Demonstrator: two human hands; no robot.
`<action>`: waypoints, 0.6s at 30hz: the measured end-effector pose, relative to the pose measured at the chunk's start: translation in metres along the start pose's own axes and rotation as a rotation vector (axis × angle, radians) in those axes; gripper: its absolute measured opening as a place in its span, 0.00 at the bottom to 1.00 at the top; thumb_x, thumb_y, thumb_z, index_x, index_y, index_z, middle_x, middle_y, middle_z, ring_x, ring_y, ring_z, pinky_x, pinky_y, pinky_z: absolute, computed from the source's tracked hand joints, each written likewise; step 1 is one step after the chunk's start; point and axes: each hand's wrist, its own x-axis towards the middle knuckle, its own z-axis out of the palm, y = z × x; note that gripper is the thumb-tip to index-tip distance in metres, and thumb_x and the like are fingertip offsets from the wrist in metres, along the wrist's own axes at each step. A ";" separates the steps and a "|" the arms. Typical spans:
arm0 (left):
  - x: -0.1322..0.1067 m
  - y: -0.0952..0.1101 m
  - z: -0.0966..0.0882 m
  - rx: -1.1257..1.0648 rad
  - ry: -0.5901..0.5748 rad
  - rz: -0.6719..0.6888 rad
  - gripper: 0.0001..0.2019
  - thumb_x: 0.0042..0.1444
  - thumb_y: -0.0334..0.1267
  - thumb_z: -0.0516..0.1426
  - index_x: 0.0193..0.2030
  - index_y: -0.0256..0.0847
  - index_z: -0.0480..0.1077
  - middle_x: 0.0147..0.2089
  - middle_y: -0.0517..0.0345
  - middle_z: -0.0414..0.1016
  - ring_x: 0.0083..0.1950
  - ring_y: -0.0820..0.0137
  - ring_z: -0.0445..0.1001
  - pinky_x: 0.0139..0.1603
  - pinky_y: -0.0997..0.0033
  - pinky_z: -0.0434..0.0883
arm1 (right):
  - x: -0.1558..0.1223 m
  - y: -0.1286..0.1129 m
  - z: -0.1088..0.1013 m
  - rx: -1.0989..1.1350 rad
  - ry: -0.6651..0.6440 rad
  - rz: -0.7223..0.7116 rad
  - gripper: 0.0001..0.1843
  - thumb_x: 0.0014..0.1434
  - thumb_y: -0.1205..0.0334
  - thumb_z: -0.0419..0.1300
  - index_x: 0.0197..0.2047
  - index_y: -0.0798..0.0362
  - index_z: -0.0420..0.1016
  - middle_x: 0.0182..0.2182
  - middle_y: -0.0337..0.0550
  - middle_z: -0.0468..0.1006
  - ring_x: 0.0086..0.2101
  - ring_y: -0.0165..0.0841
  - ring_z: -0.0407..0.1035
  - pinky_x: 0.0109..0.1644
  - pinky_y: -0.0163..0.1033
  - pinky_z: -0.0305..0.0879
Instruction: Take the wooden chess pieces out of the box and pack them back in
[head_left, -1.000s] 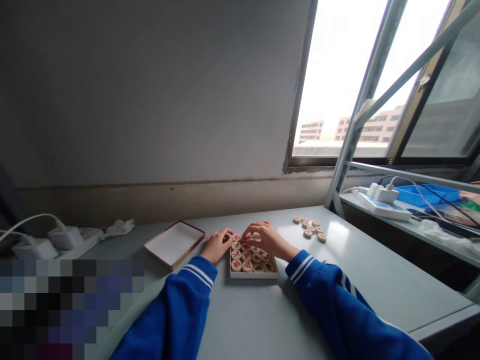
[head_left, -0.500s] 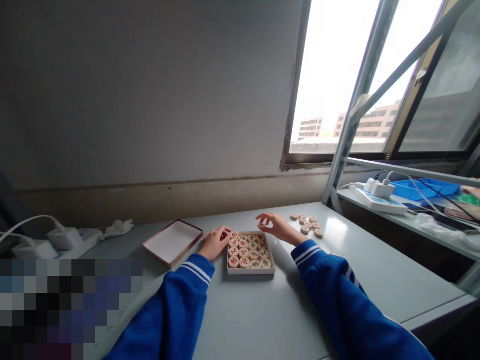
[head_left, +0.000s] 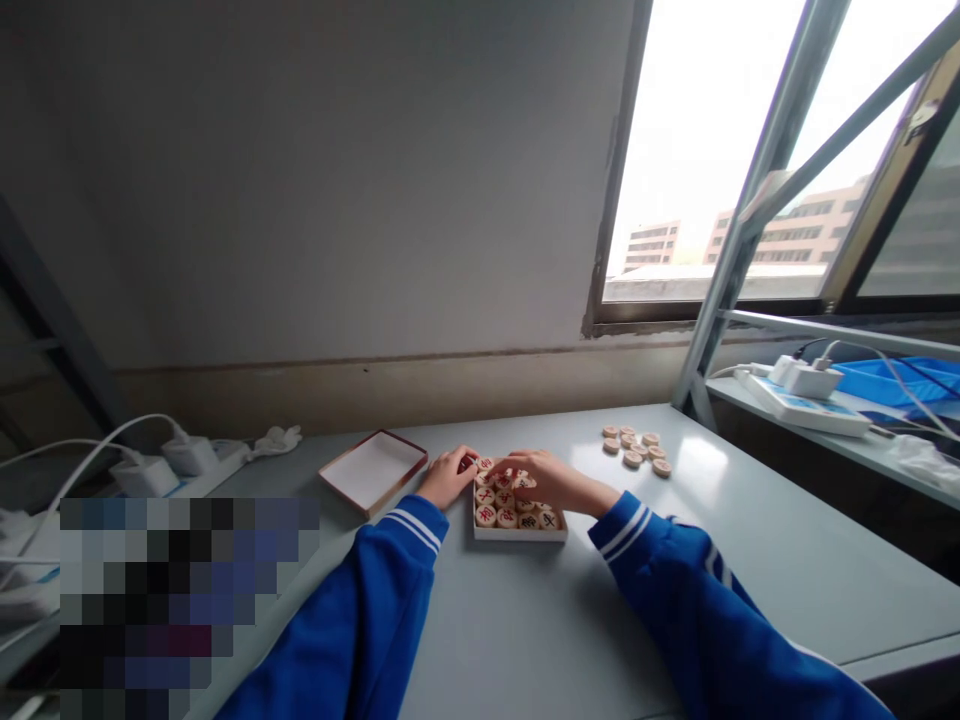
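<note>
Several loose discs: right | lid: left | right hand: partly hiding box

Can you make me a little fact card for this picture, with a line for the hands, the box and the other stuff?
Left hand: at the left edge of the box
Right hand: over the box; whether it grips anything is hidden
In the box: round pieces with red or black characters
Loose pieces: grouped on the table, right of the box
Lid: red-edged, left of the box
Sleeves: blue, white-striped cuffs
</note>
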 end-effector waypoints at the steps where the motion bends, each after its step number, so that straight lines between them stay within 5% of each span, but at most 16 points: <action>1: 0.000 -0.001 0.000 -0.005 0.000 0.001 0.10 0.52 0.36 0.48 0.39 0.40 0.66 0.40 0.56 0.73 0.43 0.69 0.68 0.46 0.70 0.64 | 0.002 -0.004 0.005 -0.017 0.019 0.011 0.19 0.51 0.70 0.55 0.47 0.48 0.67 0.42 0.43 0.71 0.42 0.34 0.64 0.44 0.39 0.57; 9: 0.001 -0.006 0.001 -0.012 0.005 0.011 0.11 0.51 0.37 0.48 0.39 0.39 0.66 0.38 0.55 0.73 0.42 0.69 0.69 0.44 0.72 0.64 | -0.006 0.016 -0.017 -0.062 0.179 0.174 0.11 0.49 0.57 0.59 0.37 0.50 0.70 0.37 0.42 0.72 0.39 0.34 0.64 0.43 0.42 0.55; 14: 0.003 -0.005 0.003 -0.053 0.005 0.000 0.09 0.51 0.37 0.48 0.37 0.40 0.66 0.36 0.57 0.73 0.39 0.70 0.69 0.41 0.73 0.64 | -0.042 0.055 -0.035 -0.328 0.104 0.503 0.08 0.51 0.63 0.54 0.34 0.50 0.72 0.38 0.47 0.70 0.41 0.40 0.62 0.43 0.48 0.55; 16: 0.003 -0.003 0.002 -0.056 0.014 -0.004 0.09 0.51 0.37 0.48 0.36 0.40 0.66 0.35 0.57 0.73 0.38 0.70 0.69 0.40 0.73 0.64 | -0.050 0.056 -0.036 -0.457 0.098 0.678 0.11 0.48 0.69 0.54 0.36 0.51 0.73 0.41 0.51 0.69 0.43 0.45 0.60 0.43 0.53 0.54; 18: 0.002 -0.001 0.000 -0.049 0.012 -0.008 0.09 0.51 0.37 0.47 0.36 0.40 0.66 0.35 0.57 0.73 0.39 0.70 0.69 0.40 0.73 0.64 | -0.049 0.046 -0.033 -0.436 0.154 0.658 0.17 0.47 0.72 0.54 0.41 0.49 0.71 0.46 0.52 0.66 0.46 0.46 0.58 0.45 0.53 0.54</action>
